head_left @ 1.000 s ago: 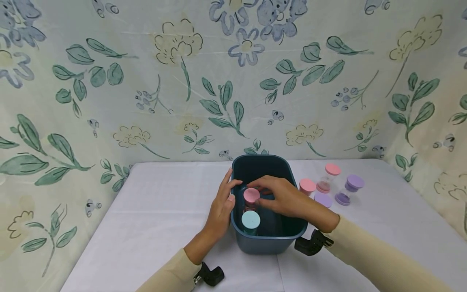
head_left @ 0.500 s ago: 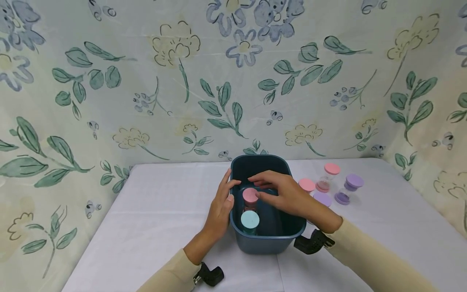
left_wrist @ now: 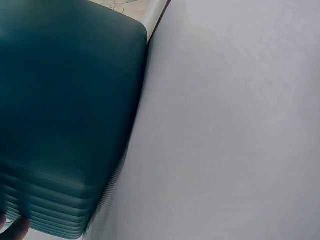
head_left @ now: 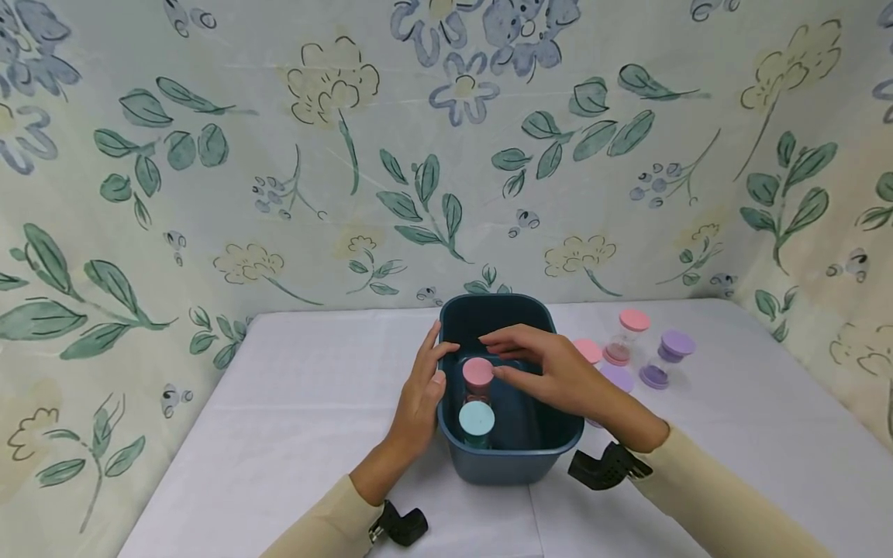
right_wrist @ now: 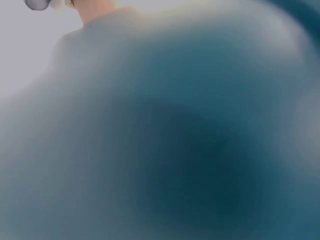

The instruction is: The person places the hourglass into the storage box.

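A dark blue bin (head_left: 512, 468) stands on the table. My left hand (head_left: 418, 387) rests along its left rim, fingers mostly straight and one reaching over the edge. Its fingertips (left_wrist: 19, 227) touch the bin's ribbed side in the left wrist view. Inside, a pink-capped sand timer (head_left: 477, 372) stands upright behind a light-blue-capped sand timer (head_left: 477, 419). Over the bin's right half hovers my right hand (head_left: 551, 368), fingers loosely extended, thumb tip close beside the pink cap. Whether they touch is unclear. The right wrist view is mostly a blurred blue bin wall (right_wrist: 215, 170).
Right of the bin are two pink sand timers (head_left: 633, 320) and two purple ones (head_left: 677, 346); the nearer pair is partly hidden by my right arm. A white cloth (head_left: 314, 387) covers the table. Behind it hangs a floral curtain (head_left: 446, 194).
My right hand has loosened from the pink sand timer and drawn slightly right, its fingers parting from it. The timer stays upright in the bin. The left hand keeps its place at the rim.
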`<action>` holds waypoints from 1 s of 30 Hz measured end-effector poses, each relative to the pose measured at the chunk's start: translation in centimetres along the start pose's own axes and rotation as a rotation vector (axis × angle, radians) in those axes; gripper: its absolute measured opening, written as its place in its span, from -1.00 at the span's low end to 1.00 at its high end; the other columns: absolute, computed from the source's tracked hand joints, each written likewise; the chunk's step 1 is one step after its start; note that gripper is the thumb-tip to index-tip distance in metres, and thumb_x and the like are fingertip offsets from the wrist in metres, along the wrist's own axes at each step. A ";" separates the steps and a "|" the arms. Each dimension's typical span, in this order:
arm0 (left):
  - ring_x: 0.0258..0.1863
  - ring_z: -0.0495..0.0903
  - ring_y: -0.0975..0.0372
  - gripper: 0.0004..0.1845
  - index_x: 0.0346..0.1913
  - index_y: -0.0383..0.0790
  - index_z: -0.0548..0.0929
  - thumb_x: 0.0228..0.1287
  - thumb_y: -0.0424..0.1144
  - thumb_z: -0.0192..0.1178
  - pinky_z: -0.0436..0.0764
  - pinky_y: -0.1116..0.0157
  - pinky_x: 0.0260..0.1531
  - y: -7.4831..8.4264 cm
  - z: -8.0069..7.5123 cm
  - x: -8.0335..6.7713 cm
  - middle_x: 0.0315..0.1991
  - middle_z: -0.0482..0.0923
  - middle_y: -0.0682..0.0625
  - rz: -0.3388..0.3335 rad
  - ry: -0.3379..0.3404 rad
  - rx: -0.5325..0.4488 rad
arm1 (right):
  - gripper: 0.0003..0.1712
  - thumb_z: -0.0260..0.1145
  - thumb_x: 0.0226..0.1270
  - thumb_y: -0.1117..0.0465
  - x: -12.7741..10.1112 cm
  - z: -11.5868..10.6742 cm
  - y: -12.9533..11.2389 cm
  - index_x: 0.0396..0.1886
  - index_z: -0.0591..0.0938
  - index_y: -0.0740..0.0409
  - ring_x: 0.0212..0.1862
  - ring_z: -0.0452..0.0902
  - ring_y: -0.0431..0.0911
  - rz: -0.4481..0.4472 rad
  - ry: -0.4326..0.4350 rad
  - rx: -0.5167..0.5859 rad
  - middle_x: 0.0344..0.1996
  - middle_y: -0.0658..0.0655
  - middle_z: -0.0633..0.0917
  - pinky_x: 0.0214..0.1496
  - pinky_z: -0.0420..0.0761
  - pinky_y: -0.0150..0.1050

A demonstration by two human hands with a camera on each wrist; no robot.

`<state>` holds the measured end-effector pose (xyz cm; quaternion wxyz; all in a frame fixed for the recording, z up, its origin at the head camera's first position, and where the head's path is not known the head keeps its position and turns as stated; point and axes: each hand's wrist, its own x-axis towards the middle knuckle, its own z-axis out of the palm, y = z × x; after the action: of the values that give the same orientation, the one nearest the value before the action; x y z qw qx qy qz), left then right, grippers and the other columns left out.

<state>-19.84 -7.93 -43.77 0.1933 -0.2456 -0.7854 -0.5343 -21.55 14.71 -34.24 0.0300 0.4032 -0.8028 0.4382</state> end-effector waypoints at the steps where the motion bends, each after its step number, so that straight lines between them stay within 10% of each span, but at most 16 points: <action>1: 0.51 -0.08 0.11 -0.55 0.35 0.05 0.32 0.46 -0.19 -0.28 0.03 -0.27 0.30 0.0 0.0 0.0 0.55 -0.14 0.05 0.001 0.001 -0.001 | -0.55 0.34 0.28 0.25 -0.1 -0.1 0.0 0.18 0.55 0.06 0.08 0.60 0.00 0.005 0.002 0.001 0.09 -0.03 0.61 0.10 0.57 -0.19; 30: 0.51 -0.08 0.12 -0.55 0.33 0.03 0.35 0.44 -0.14 -0.25 0.04 -0.28 0.30 0.0 0.2 -0.2 0.55 -0.12 0.04 -0.003 0.019 -0.016 | -0.51 0.31 0.28 0.34 -2.7 -2.4 -0.6 0.21 0.53 0.05 0.14 0.55 -0.08 0.049 0.181 -0.008 0.14 0.05 0.60 0.13 0.53 -0.30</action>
<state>-19.69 -7.78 -43.93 0.1981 -0.2411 -0.7796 -0.5431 -20.09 18.00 -33.43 0.0934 0.3420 -0.8081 0.4704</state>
